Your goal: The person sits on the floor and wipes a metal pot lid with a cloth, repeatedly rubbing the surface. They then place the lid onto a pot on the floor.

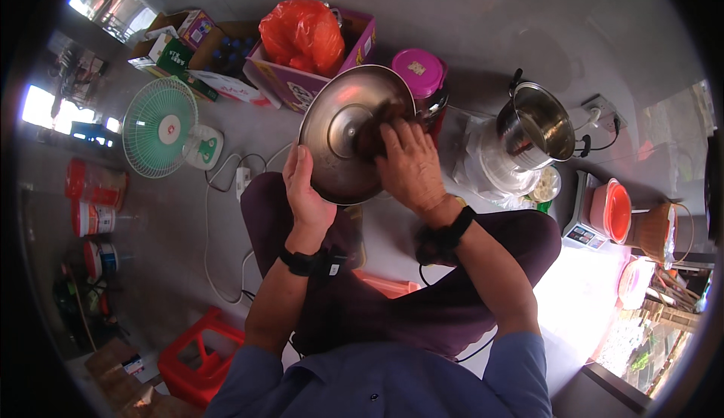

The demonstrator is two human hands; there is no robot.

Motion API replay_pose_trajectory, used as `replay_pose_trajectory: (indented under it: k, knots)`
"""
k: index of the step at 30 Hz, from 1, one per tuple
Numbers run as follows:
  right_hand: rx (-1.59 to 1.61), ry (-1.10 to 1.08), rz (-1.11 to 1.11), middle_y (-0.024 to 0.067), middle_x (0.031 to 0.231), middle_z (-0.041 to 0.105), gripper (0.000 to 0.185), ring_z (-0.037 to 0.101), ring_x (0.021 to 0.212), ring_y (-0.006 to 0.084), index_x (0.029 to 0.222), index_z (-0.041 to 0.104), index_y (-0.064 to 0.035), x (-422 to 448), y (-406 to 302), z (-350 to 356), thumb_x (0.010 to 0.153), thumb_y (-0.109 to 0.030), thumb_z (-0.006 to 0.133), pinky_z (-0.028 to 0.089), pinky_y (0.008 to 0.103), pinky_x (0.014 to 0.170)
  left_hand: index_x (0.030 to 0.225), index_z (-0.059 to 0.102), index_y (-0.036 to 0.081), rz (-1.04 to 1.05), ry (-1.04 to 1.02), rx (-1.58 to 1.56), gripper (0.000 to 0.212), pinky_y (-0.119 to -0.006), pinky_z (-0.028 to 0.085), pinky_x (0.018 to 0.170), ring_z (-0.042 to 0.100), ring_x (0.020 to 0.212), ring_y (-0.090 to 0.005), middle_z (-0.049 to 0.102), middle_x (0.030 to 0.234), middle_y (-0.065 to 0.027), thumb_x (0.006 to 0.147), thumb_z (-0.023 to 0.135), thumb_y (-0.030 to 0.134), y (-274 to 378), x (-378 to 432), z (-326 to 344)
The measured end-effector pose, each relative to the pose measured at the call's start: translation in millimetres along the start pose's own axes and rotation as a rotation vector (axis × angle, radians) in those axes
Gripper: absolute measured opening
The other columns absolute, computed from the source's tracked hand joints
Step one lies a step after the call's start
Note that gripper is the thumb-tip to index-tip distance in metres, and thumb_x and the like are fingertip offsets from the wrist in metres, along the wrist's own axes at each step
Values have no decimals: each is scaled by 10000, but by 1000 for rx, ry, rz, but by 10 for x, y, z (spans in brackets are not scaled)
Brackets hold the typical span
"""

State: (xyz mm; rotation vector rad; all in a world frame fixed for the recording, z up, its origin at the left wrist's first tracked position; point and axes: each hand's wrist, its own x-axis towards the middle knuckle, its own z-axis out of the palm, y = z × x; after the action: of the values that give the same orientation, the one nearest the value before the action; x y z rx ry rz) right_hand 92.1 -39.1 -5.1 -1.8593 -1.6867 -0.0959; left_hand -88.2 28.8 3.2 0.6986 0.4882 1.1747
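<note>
A round, shiny metal pot lid (pixel 328 177) is tilted up in front of me, a small stud at its centre. My left hand (pixel 308 192) grips its lower left rim, thumb on the near face and the other fingers mostly hidden behind. Against the right half of that face, my right hand (pixel 412 166) presses a bunched dark brown cloth (pixel 370 135). The cloth and the hand's shadowed edge are slightly blurred. Both wrists wear black bands. The lid is held above the floor, just beyond my knees.
A green fan (pixel 161 127) and a power strip (pixel 243 180) with cords lie left. Ahead stand a purple carton (pixel 283 81) with a red bag (pixel 302 36) and a pink-lidded jar (pixel 418 73). Rightward are a steel pot (pixel 526 135) and a scale (pixel 585 234); a red stool (pixel 198 356) is near-left.
</note>
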Motion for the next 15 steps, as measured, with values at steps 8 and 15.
replay_pose_trajectory:
  k: [8,15]
  knots:
    - [596,-250,-86,124,1169,630,417,614,1137,350,1248,674,-105,-113,-411,21,854,-198,778,513,462,992,1372,624,-13,101,65,210,405,-337,539,994,666,1158,-200,689,1279,-98,1126,514,289,17,-18,-6]
    - [-252,14,-36,104,1042,539,246,583,1009,299,1045,613,-98,-17,176,80,807,-100,673,500,437,815,1364,623,-21,75,30,141,406,-335,534,1005,668,1156,-187,687,1294,-94,1139,516,300,64,79,-64]
